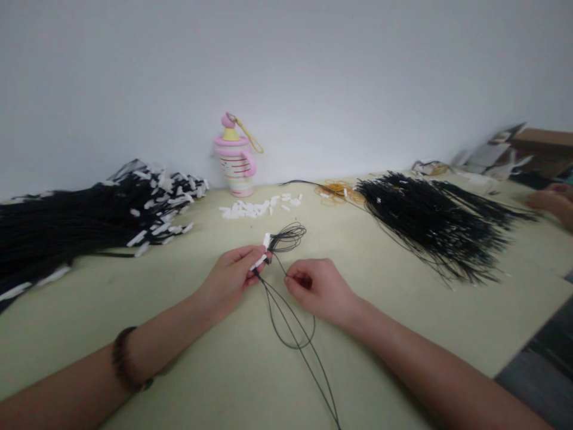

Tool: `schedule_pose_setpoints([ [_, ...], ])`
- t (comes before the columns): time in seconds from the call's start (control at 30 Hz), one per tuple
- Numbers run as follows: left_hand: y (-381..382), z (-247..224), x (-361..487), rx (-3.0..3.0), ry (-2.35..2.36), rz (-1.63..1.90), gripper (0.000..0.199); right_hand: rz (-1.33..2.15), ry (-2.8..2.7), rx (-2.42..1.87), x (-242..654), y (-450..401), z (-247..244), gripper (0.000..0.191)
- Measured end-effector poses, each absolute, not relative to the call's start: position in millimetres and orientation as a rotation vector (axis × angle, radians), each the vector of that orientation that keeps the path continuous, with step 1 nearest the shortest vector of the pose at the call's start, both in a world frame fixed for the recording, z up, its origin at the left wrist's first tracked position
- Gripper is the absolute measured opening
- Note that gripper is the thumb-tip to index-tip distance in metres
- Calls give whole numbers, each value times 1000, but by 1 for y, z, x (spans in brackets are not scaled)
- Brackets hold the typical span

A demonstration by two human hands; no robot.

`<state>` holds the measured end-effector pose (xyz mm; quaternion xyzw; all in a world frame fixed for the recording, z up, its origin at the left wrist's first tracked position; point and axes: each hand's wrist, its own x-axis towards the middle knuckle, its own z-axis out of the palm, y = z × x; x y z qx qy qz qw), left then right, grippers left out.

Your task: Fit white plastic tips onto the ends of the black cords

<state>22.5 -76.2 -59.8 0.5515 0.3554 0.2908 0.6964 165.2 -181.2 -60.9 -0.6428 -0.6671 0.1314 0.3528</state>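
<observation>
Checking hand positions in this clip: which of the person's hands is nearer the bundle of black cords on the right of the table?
Right. The right hand is nearer, lying to the left of the bundle of black cords without touching it; the left hand is farther away, on the other side of the right hand.

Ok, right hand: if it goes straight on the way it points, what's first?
The right hand points toward the left hand. First contact is probably the thin black cord running between them, though depth is hard to judge from this view.
</observation>
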Motion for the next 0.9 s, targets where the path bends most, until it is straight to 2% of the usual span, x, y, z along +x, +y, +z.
schedule_pose_setpoints([
  [0.9, -78, -58, 23, 1311, 820, 646, 25, 375, -1763, -1676, 165, -181, -60, 11],
])
